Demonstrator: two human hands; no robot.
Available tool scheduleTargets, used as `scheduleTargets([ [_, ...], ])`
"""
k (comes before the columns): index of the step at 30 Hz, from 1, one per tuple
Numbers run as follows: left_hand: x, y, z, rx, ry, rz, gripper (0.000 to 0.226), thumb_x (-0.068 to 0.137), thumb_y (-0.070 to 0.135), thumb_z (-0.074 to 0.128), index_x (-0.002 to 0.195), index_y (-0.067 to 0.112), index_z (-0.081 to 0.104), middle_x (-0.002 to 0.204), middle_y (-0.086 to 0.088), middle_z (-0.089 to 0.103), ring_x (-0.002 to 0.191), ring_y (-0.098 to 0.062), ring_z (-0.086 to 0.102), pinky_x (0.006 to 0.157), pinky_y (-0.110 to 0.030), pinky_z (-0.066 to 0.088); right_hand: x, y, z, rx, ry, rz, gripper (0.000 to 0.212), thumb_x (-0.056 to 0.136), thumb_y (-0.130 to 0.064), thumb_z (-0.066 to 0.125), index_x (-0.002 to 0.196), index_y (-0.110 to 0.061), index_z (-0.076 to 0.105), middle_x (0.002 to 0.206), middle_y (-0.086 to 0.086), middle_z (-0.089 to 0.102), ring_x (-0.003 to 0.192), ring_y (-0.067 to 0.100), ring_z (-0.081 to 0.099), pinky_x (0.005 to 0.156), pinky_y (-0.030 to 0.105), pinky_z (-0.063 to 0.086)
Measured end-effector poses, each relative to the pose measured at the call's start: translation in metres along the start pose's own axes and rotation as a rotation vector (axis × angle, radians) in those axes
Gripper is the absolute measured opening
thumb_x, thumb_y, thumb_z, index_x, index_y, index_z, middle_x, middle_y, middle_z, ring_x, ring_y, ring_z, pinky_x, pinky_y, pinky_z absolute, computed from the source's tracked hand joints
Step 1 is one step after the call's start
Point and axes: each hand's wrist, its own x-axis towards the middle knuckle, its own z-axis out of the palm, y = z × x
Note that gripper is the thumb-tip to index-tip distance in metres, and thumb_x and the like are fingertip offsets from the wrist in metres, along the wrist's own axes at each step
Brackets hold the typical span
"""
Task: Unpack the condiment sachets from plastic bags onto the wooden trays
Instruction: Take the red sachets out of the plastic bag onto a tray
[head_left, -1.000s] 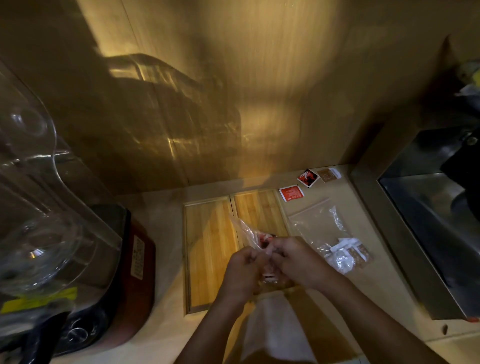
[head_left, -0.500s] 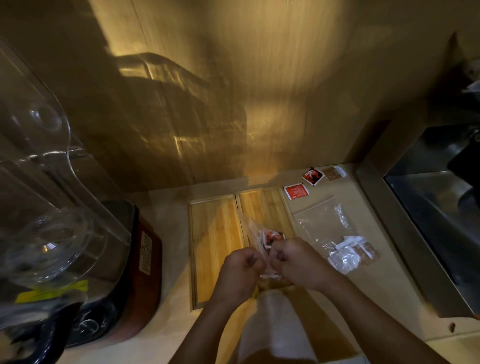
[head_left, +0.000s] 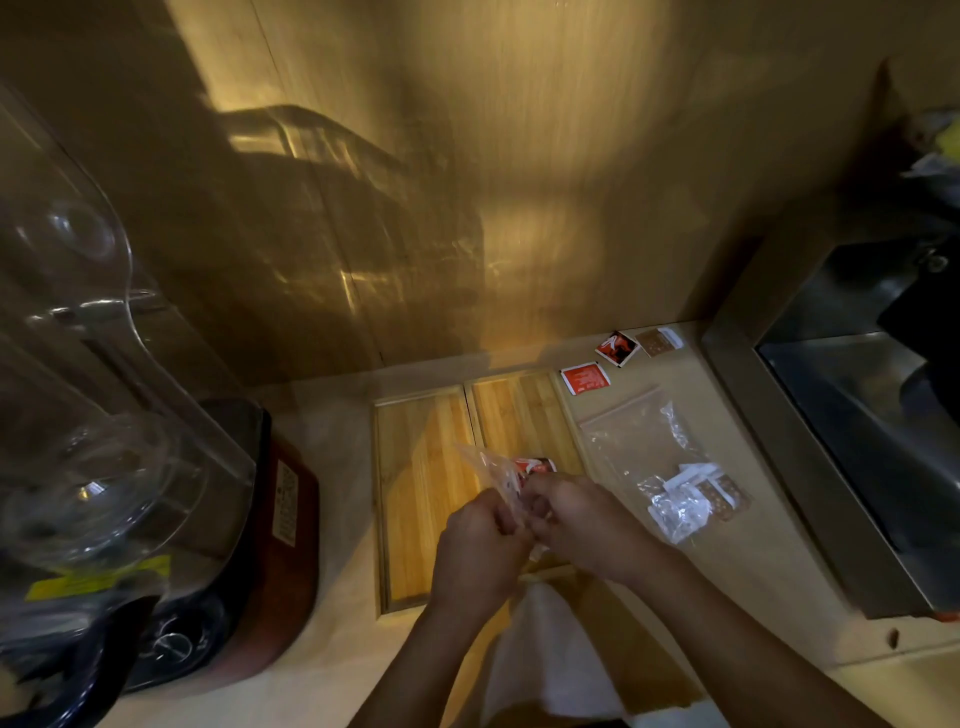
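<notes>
Both hands pinch a crinkled clear plastic bag (head_left: 493, 470) above two slatted wooden trays (head_left: 426, 488): the left hand (head_left: 475, 551) and right hand (head_left: 582, 519) are each closed tight on its film, a red sachet (head_left: 532, 465) showing inside. A second clear bag (head_left: 654, 462) of brown sachets lies on the beige counter (head_left: 769, 545), near loose red sachets (head_left: 585, 376); their print is unreadable. A steel sink (head_left: 857, 415) sits right.

Two wooden trays lie side by side, the left tray (head_left: 423, 499) and the right tray (head_left: 524, 415). Two clear plastic bags show: one held bag (head_left: 498, 473) over the trays, one flat bag (head_left: 636, 441) on the counter. Three loose sachets sit beyond: two red, (head_left: 585, 378) and (head_left: 616, 348), and one brown (head_left: 658, 342). Sachets inside the bags cannot be counted.
</notes>
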Motion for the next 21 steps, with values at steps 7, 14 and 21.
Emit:
scheduleTargets([
  [7, 0.005, -0.008, -0.001, -0.178, 0.035, -0.058, 0.015, 0.079, 0.008, 0.06, 0.074, 0.022, 0.057, 0.063, -0.003, 0.065, 0.063, -0.026, 0.064, 0.066, -0.051, 0.056, 0.003, -0.002, 0.006, -0.078, 0.103, -0.12, 0.021, 0.088, -0.028, 0.048, 0.092, -0.014, 0.063, 0.097, 0.011, 0.068, 0.091, 0.029, 0.062, 0.071, 0.033, 0.045],
  [14, 0.001, -0.014, -0.008, -0.081, 0.281, -0.12, 0.012, 0.085, 0.019, 0.052, 0.077, 0.011, 0.057, 0.07, -0.007, 0.066, 0.067, -0.026, 0.064, 0.065, -0.046, 0.056, -0.003, 0.0, 0.001, -0.125, 0.297, 0.074, 0.027, 0.09, -0.037, 0.046, 0.074, -0.02, 0.058, 0.073, 0.002, 0.059, 0.067, 0.018, 0.047, 0.056, 0.026, 0.028],
  [21, 0.004, -0.01, -0.008, 0.147, 0.149, 0.013, 0.025, 0.082, 0.007, 0.058, 0.098, 0.026, 0.061, 0.086, 0.007, 0.063, 0.071, -0.011, 0.058, 0.057, -0.026, 0.043, 0.001, 0.002, 0.01, -0.125, 0.073, -0.025, 0.023, 0.088, -0.02, 0.049, 0.111, -0.018, 0.054, 0.117, 0.005, 0.06, 0.101, 0.026, 0.06, 0.077, 0.031, 0.045],
])
